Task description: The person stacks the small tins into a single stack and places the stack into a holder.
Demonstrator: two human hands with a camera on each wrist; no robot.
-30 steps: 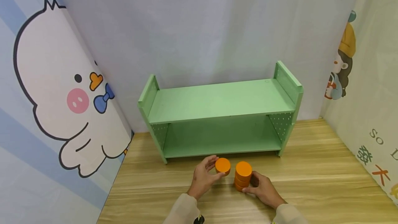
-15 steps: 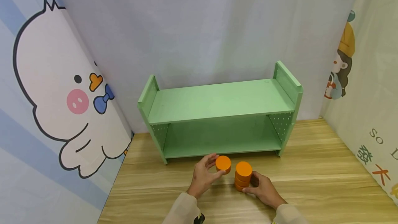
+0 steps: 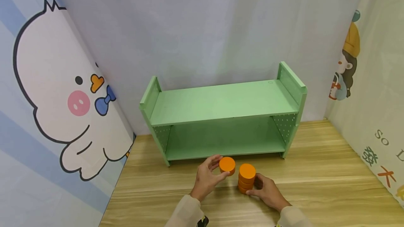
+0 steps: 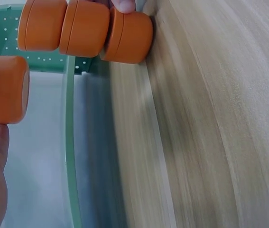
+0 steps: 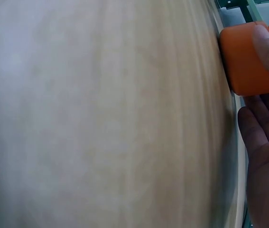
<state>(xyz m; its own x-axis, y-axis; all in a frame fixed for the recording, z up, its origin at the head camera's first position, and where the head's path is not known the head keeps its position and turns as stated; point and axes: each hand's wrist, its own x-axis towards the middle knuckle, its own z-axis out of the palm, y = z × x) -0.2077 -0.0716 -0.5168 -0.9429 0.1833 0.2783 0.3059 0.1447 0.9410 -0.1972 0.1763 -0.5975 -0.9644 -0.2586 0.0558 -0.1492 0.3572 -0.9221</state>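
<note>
My left hand (image 3: 206, 178) pinches a round orange tin (image 3: 227, 164) between thumb and fingers, raised over the table just left of a stack. In the left wrist view this small lidded tin (image 4: 5, 90) is apart from the stacked ones. Three matching orange tins form the upright stack (image 3: 247, 171) on the table. My right hand (image 3: 268, 192) holds the stack low from its right side. The right wrist view shows the thumb lying across the bottom tin (image 5: 243, 61), with the fingers on its other side.
Behind the hands stands a light green two-tier shelf (image 3: 224, 102) with raised ends and perforated side panels. The wood-grain table (image 3: 318, 171) spreads out around it. Printed cloths hang at the back (image 3: 202, 27), left and right.
The tin in my left hand has risen slightly and shifted a little to the right. My right hand and the stack have stayed in place.
</note>
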